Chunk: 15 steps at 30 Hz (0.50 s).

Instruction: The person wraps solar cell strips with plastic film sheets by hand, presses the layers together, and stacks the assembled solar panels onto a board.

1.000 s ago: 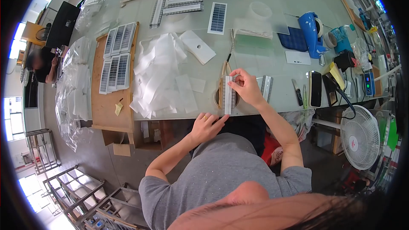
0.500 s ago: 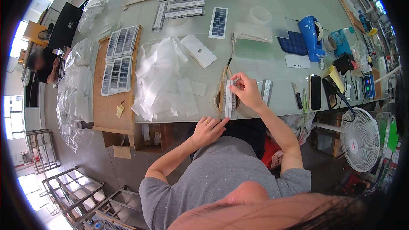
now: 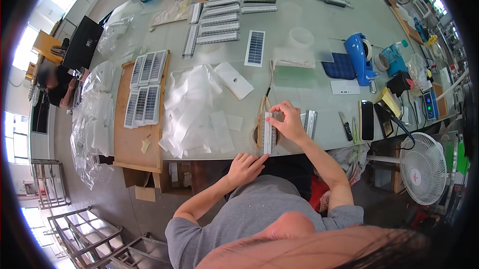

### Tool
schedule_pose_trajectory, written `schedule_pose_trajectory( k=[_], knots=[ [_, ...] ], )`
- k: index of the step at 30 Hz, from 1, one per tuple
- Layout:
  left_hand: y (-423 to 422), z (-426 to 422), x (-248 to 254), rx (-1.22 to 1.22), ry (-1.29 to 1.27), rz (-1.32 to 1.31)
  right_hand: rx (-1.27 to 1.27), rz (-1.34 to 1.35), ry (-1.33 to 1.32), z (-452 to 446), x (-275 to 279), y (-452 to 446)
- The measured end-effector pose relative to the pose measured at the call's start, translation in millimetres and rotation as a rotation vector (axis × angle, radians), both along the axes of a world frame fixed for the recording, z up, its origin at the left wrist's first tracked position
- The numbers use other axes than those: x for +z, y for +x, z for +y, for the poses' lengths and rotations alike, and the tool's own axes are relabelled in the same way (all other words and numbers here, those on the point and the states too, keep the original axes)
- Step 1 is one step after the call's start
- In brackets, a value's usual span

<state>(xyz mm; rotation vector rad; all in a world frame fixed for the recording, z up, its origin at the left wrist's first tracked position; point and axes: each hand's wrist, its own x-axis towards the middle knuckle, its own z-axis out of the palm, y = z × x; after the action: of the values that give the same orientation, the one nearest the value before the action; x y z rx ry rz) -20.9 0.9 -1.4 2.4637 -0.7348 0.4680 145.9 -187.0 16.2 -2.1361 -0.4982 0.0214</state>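
A long narrow white-and-grey strip (image 3: 268, 134) with notched edges lies near the table's front edge, pointing away from me. Its upper part is pinched between the thumb and forefinger of my right hand (image 3: 288, 123). My left hand (image 3: 244, 168), with a ring on one finger, rests at the table edge; its outstretched fingertips reach the strip's lower end. Under the strip is a round object (image 3: 255, 137), mostly covered. Tweezers-like wooden prongs (image 3: 261, 114) with a cord lie along the strip's left side. A similar strip (image 3: 310, 123) lies just right of my right hand.
White film sheets (image 3: 192, 114) are piled to the left, beside a wooden board (image 3: 119, 144) holding small solar panels (image 3: 144, 104). Several finished-looking strips (image 3: 218, 27) lie farther back. A phone (image 3: 366, 121), a blue tape dispenser (image 3: 357, 59) and a fan (image 3: 423, 168) are at right.
My view has tilted up slightly, so the table sits lower and more of its far side shows. Both hands keep nearly the same places on the strip.
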Motion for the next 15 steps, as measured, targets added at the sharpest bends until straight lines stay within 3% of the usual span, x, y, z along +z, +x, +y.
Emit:
schedule_pose_trajectory(
  k=[11,15],
  knots=[
    [0,1,0,-0.006,0.022,0.002,0.004,-0.165,-0.088,1,5,-2],
    [9,11,-2,-0.108,-0.04,-0.188,0.02,-0.194,-0.099,2,8,-1]
  ],
)
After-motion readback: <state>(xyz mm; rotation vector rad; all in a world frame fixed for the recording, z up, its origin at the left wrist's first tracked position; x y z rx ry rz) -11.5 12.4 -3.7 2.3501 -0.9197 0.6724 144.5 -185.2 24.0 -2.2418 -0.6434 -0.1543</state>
